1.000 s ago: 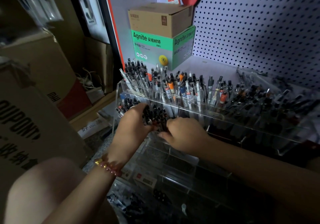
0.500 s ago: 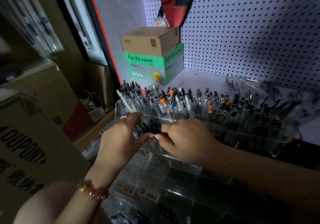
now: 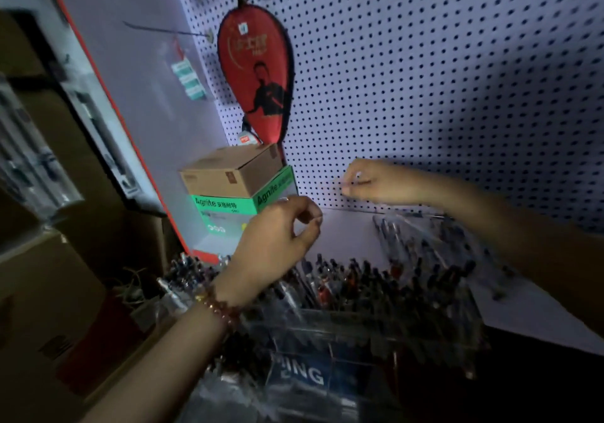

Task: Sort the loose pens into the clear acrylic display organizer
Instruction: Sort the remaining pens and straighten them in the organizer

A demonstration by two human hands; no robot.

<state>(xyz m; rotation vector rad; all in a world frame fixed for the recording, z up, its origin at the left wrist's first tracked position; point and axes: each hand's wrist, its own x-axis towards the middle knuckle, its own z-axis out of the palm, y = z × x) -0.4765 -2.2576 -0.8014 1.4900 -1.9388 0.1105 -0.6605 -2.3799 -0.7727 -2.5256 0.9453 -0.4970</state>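
Bare shelf [image 3: 346, 236] lies open between both raised hands. Pegboard [image 3: 425, 95] sits close behind the right hand [image 3: 376, 182], whose fingers are curled, its hold unclear through blur. The left hand [image 3: 277, 239] is curled and seemingly empty. Below it stands the acrylic organizer [image 3: 359, 328], full of pens [image 3: 359, 279].

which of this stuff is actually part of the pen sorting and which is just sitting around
Part of the job: clear acrylic organizer; pens standing in it; loose pens lying behind it; left hand; right hand.

Just lying about: red racket cover; brown box; green Agnite box; pegboard; big cardboard box.
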